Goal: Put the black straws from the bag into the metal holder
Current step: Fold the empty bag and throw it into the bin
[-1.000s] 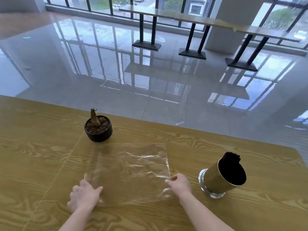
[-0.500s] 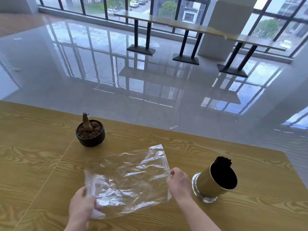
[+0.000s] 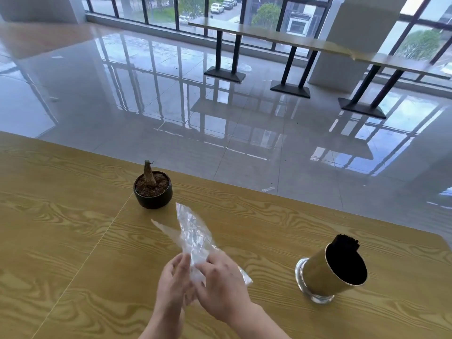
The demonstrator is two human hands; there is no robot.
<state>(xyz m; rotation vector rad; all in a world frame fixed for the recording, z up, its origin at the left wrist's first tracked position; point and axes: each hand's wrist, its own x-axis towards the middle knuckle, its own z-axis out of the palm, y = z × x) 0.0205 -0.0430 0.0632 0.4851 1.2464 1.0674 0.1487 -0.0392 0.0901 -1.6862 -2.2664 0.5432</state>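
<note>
Left hand (image 3: 175,285) and right hand (image 3: 221,287), pressed together, grip the crumpled bag (image 3: 193,231); black straws (image 3: 347,242) stand in the metal holder (image 3: 315,270).

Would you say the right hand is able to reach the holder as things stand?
Probably yes: the holder stands to the right of the right hand with only bare table between them, though that hand is busy with the bag.

Wood-grain table (image 3: 73,241), yellow-brown; a thin seam (image 3: 97,243) runs from 12 toward 7 o'clock. Small black pot (image 3: 152,195) of soil with a bare stub stands at 11 o'clock, near the far edge. Metal holder (image 3: 318,272) stands at 3 o'clock with black straws (image 3: 347,242) inside.
</note>
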